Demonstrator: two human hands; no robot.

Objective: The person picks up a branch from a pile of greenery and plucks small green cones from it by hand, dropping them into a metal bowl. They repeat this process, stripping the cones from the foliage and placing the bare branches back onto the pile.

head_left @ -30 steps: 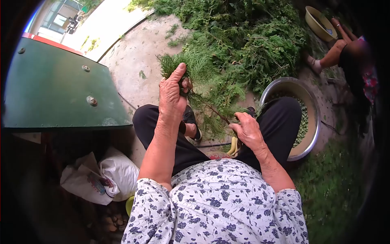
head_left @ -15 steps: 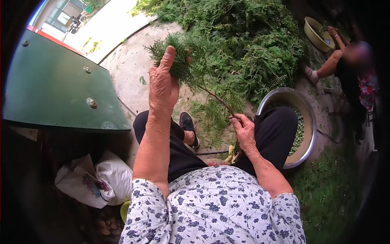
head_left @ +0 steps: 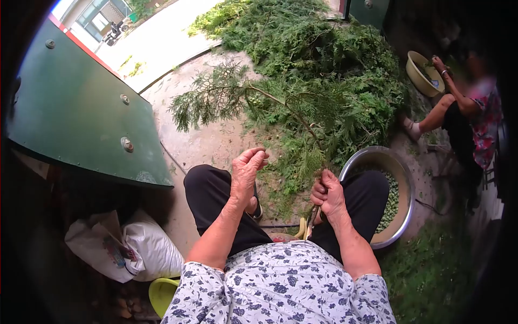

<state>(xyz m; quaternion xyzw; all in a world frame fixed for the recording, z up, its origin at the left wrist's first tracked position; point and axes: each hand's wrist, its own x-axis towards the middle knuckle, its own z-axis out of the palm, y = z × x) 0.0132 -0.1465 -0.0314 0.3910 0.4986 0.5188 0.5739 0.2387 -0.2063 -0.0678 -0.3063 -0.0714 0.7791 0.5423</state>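
My right hand is wrapped round the lower stem of a leafy green branch, whose sprays reach up and to the left. My left hand is off the branch, below its left sprays, with fingers curled and fingertips pressed together; what they hold, if anything, is too small to name. Small pale green cones show on the branch near its middle. Beside my right knee sits a wide metal basin containing many small green cones.
A large heap of cut green branches lies ahead. A green metal panel stands at left, above white sacks and a yellow-green bowl. At right, another person sits by a cream basin.
My left hand has let go of the foliage and moved down toward my lap. The branch now spreads out freely. My right hand has moved slightly lower, still round the stem.
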